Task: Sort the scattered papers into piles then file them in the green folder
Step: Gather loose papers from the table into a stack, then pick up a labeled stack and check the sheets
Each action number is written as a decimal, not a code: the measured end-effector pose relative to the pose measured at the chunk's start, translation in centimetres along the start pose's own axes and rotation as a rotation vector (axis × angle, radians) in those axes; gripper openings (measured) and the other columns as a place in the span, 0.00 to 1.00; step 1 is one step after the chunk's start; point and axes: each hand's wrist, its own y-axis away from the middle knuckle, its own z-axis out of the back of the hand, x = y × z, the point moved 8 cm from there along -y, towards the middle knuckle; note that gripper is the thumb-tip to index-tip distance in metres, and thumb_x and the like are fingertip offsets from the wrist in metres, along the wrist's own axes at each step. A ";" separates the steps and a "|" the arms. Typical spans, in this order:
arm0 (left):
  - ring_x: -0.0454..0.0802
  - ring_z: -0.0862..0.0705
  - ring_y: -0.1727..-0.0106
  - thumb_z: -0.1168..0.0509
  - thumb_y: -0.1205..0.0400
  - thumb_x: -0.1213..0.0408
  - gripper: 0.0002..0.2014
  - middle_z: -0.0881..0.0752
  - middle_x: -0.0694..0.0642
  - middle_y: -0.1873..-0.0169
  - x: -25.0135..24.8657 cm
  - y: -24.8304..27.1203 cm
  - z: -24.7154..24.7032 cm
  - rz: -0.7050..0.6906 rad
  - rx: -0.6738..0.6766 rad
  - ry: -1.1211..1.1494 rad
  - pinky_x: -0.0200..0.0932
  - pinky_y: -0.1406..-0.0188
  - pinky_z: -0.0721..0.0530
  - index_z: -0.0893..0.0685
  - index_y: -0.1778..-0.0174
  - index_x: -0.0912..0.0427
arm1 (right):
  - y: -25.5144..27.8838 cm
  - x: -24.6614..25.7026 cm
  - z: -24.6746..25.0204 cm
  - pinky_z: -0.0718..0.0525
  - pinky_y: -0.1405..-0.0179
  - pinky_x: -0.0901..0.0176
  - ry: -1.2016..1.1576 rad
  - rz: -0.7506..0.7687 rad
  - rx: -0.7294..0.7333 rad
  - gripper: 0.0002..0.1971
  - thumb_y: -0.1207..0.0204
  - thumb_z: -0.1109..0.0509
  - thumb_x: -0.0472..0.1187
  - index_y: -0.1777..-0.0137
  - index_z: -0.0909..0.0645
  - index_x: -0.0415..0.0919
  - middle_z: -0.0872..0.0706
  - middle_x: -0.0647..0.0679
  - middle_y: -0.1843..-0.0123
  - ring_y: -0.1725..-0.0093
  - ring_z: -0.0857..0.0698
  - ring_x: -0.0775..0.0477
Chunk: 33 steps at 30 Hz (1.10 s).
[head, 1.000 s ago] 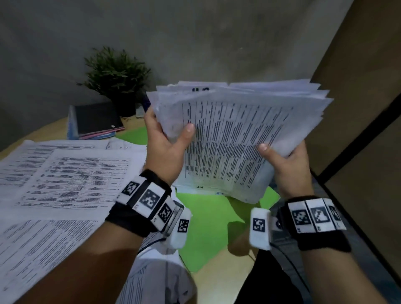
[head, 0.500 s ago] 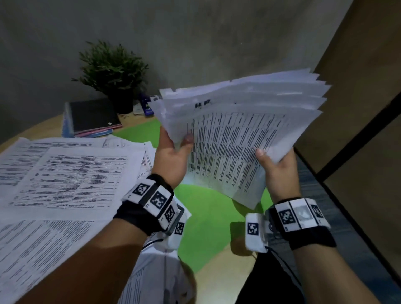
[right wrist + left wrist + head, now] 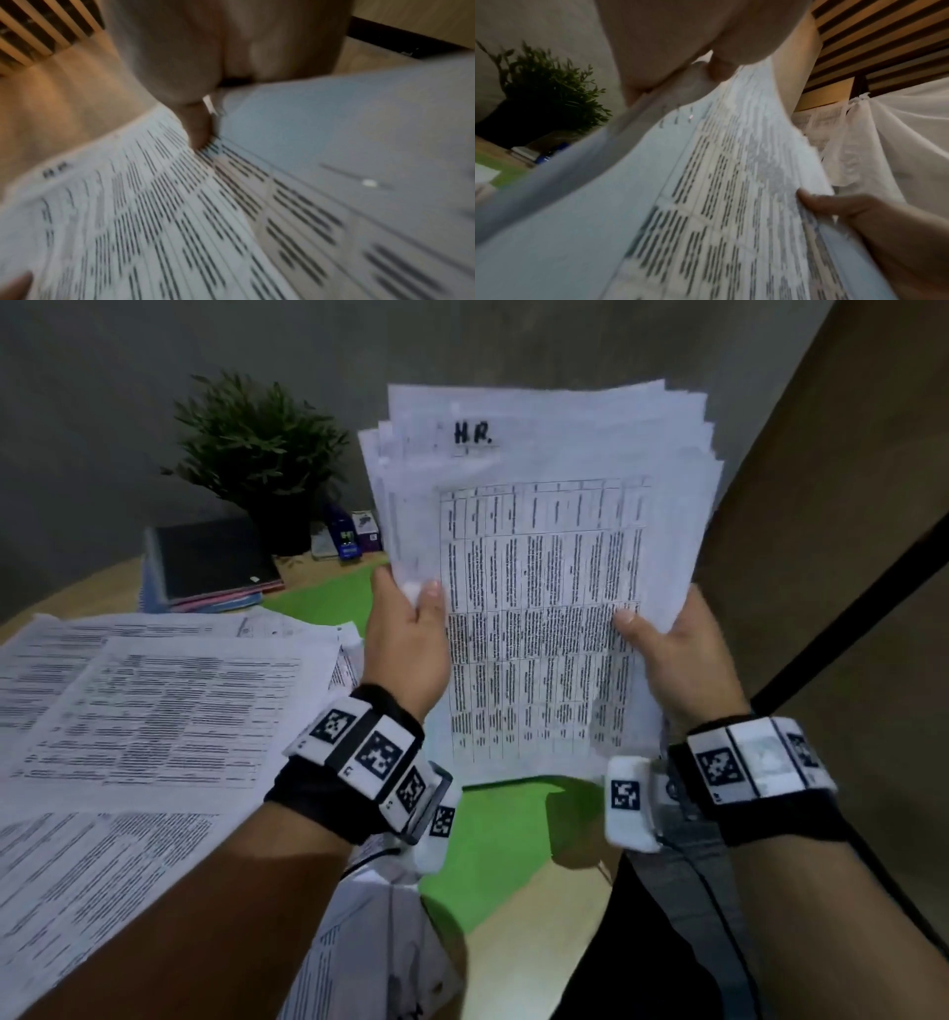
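Observation:
I hold a thick stack of printed papers (image 3: 544, 588) upright in front of me, its top sheet a table headed "H.R.". My left hand (image 3: 405, 634) grips the stack's left edge, thumb on the front. My right hand (image 3: 672, 654) grips the right edge the same way. The stack's bottom edge stands on or just above the open green folder (image 3: 513, 819) lying on the table. In the left wrist view the stack (image 3: 706, 203) fills the frame, with the right hand's thumb (image 3: 834, 205) on it. The blurred right wrist view shows the papers (image 3: 180, 213) too.
More printed sheets (image 3: 144, 706) lie spread over the table's left side. At the back stand a potted plant (image 3: 257, 454), a pile of notebooks (image 3: 210, 567) and small blue items (image 3: 349, 534). A brown panel wall (image 3: 847, 557) is close on the right.
Both hands have turned the stack from lying sideways to standing upright, so the "H.R." heading now shows at the top. The bottom edge has come down toward the green folder.

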 end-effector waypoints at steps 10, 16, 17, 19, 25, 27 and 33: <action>0.66 0.23 0.27 0.39 0.14 0.59 0.25 0.24 0.70 0.27 11.8 -0.3 -2.9 0.660 0.237 -0.077 0.56 0.29 0.22 0.28 0.26 0.74 | 0.1 -7.5 -5.2 0.18 0.58 0.50 0.717 -0.461 0.500 0.28 0.21 0.33 0.58 0.37 0.19 0.31 0.15 0.33 0.46 0.51 0.15 0.37; 0.57 0.32 0.19 0.32 0.20 0.51 0.44 0.38 0.59 0.17 13.2 1.9 -3.7 0.710 0.259 0.144 0.61 0.20 0.36 0.51 0.14 0.60 | 0.5 -8.1 -4.8 0.29 0.67 0.56 0.757 -0.414 0.461 0.26 0.21 0.34 0.60 0.56 0.19 0.33 0.18 0.40 0.60 0.58 0.19 0.40; 0.57 0.34 0.18 0.33 0.18 0.52 0.44 0.40 0.58 0.16 13.1 2.3 -4.2 0.724 0.276 0.161 0.61 0.19 0.40 0.53 0.14 0.59 | 0.7 -8.2 -5.3 0.27 0.65 0.57 0.762 -0.400 0.466 0.24 0.21 0.33 0.58 0.52 0.18 0.33 0.17 0.40 0.57 0.57 0.19 0.41; 0.57 0.39 0.16 0.33 0.18 0.52 0.46 0.46 0.55 0.14 12.7 2.7 -4.8 0.743 0.278 0.186 0.63 0.19 0.46 0.59 0.14 0.54 | 1.0 -7.9 -5.8 0.24 0.61 0.58 0.739 -0.386 0.446 0.22 0.22 0.31 0.55 0.44 0.17 0.34 0.13 0.40 0.49 0.55 0.17 0.42; 0.59 0.37 0.18 0.34 0.16 0.63 0.39 0.41 0.59 0.16 9.7 2.5 -0.4 0.647 0.282 0.194 0.59 0.19 0.36 0.50 0.13 0.55 | 0.9 -5.0 -4.1 0.28 0.59 0.56 0.714 -0.328 0.381 0.23 0.22 0.32 0.57 0.44 0.20 0.35 0.15 0.40 0.45 0.44 0.17 0.39; 0.59 0.30 0.22 0.35 0.15 0.63 0.32 0.32 0.60 0.20 7.4 2.3 2.4 0.563 0.310 0.169 0.53 0.28 0.26 0.39 0.16 0.55 | 1.5 -2.8 -4.8 0.29 0.51 0.59 0.682 -0.268 0.372 0.26 0.21 0.33 0.57 0.34 0.21 0.36 0.17 0.40 0.34 0.37 0.19 0.39; 0.51 0.21 0.33 0.35 0.16 0.61 0.19 0.17 0.49 0.39 5.3 1.1 15.3 0.413 0.189 0.061 0.50 0.38 0.25 0.23 0.28 0.49 | 5.4 4.3 -14.5 0.18 0.50 0.53 0.472 -0.146 0.538 0.19 0.24 0.28 0.55 0.44 0.17 0.40 0.13 0.47 0.49 0.47 0.16 0.42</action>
